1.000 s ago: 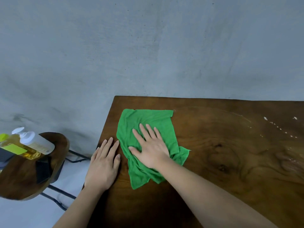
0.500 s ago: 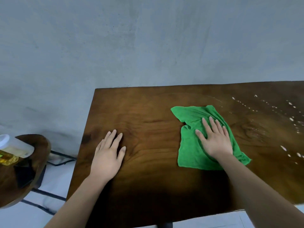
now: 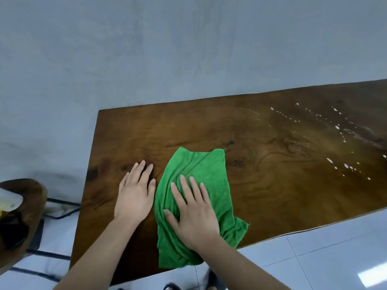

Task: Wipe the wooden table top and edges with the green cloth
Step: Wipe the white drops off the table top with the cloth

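Cloth (image 3: 195,191): green, rumpled, lying on the table (image 3: 272,185). Long axis runs from the near table edge away toward the wall, leaning slightly right at the far end. Far end roughly straight-edged, beyond the fingertips of the right hand (image 3: 193,214). Near end reaches the table's near edge under the right wrist. A loose corner sticks out to the right of that wrist, close to the edge.

Right hand: flat, palm down on the near half of the cloth, fingers spread and pointing away, thumb out to the left. Pressing, not clutching; nothing gripped.

Left hand (image 3: 135,193): flat on bare wood just left of the cloth, fingers extended and loosely together, pointing away. Thumb side sits right beside the cloth's left edge; contact can't be judged. Holds nothing.

Surface: dark brown wood, strong swirling grain, glossy. White droplets (image 3: 335,143) scattered well to the right of the right hand, toward the far right part of the top. Wood near both hands shows none.

Room: plain grey wall (image 3: 167,49) behind the table. Pale tiled floor (image 3: 314,258) below the near edge. A small round wooden stool (image 3: 25,206) stands far left of the left hand, carrying a partly cropped bottle (image 3: 8,201).
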The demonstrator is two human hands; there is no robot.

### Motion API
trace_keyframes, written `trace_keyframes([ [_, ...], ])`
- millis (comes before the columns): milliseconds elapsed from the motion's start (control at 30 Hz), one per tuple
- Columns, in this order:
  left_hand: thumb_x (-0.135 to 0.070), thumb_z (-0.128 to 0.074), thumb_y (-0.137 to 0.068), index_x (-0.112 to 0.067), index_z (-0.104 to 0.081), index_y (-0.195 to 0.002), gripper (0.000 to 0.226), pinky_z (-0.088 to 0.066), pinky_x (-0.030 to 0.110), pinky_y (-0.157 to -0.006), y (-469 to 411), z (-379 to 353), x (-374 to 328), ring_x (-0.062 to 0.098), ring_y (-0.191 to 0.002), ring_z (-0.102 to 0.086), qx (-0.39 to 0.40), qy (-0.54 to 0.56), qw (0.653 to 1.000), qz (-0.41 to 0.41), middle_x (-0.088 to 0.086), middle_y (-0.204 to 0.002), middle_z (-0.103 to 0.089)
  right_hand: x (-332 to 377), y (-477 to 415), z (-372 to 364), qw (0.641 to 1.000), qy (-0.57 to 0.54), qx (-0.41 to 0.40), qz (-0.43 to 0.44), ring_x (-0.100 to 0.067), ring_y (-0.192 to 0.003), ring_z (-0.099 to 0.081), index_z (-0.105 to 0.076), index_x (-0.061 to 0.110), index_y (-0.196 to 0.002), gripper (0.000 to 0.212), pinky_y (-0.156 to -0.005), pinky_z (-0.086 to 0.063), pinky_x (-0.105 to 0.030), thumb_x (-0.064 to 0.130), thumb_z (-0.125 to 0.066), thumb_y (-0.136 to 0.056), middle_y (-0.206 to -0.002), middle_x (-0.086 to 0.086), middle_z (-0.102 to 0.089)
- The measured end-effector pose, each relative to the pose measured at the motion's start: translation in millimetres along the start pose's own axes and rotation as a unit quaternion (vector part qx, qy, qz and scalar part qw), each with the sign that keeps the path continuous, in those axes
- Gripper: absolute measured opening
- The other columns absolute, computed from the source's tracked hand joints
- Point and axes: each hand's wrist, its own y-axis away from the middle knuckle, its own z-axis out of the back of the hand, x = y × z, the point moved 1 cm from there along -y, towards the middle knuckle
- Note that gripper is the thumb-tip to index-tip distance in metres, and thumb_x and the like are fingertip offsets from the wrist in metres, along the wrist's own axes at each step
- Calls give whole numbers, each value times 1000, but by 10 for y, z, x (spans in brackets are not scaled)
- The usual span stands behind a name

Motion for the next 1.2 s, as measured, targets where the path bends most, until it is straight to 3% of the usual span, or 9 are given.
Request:
trace_keyframes([
  [133, -46, -36, -115, -24, -42, -168, 57, -17, 46, -136, -13, -53, -55, 18, -169, -15, -10, 4, 1000, 3, 0, -180, -28, -88, 162, -10, 996, 17, 22, 81, -22, -169, 28, 6, 37, -178, 80, -138, 9, -53, 78, -8, -111, -185, 4, 20],
  [233, -43, -42, -114, -23, -43, -167, 56, -18, 46, -135, -87, -112, -228, 19, -168, -16, -6, 15, 1000, -7, -1, -180, -28, -478, 178, 83, 997, 9, 11, 79, -17, -171, 21, 0, 43, -177, 78, -139, 7, -49, 80, -12, -110, -186, 7, 13],
  [400, -45, -43, -114, -24, -41, -168, 58, -18, 45, -135, -242, -240, -714, 18, -169, -15, 8, 18, 999, -29, -1, -181, -25, -1607, 163, 276, 999, 16, -26, -24, -15, -172, 12, -2, 47, -177, 79, -139, -1, -47, 84, -12, -108, -186, 10, 8],
  [567, -52, -35, -114, -28, -38, -170, 61, -15, 44, -136, -394, -390, -1273, 18, -169, -12, 20, 3, 999, -42, -2, -182, -23, -2898, 300, 538, 991, 9, -51, -122, -14, -172, 12, 2, 47, -176, 82, -140, 1, -46, 88, -5, -104, -186, 11, 9],
  [867, -69, -22, -110, -37, -25, -173, 70, -9, 49, -135, -606, -671, -2053, 18, -170, -2, 30, -45, 999, -8, -5, -184, -13, -5055, 551, 982, 945, -30, -64, -318, -22, -173, 4, -2, 43, -178, 96, -139, -1, -51, 94, 2, -96, -188, 2, 3],
  [1000, -74, -15, -108, -40, -20, -174, 74, -8, 51, -136, -604, -674, -2097, 17, -170, 1, 33, -57, 998, 9, -8, -184, -10, -4990, 225, 1026, 932, -36, -57, -356, -34, -173, 4, -4, 32, -179, 97, -138, -2, -60, 86, 1, -99, -188, -6, 4],
  [1100, -77, -8, -106, -41, -17, -174, 77, -9, 51, -137, -597, -672, -2106, 14, -170, 3, 37, -57, 998, 11, -10, -184, -7, -4470, -167, 984, 958, -14, -47, -284, -37, -173, 7, -7, 29, -179, 94, -137, 0, -61, 83, 0, -102, -187, -9, 6],
  [1200, -79, -5, -105, -43, -15, -173, 78, -8, 50, -137, -587, -657, -2118, 12, -169, 5, 42, -55, 997, 14, -12, -184, -6, -3702, -533, 908, 985, -8, -18, -171, -38, -171, 17, 6, 32, -178, 90, -137, 5, -63, 82, 5, -103, -185, -11, 18],
])
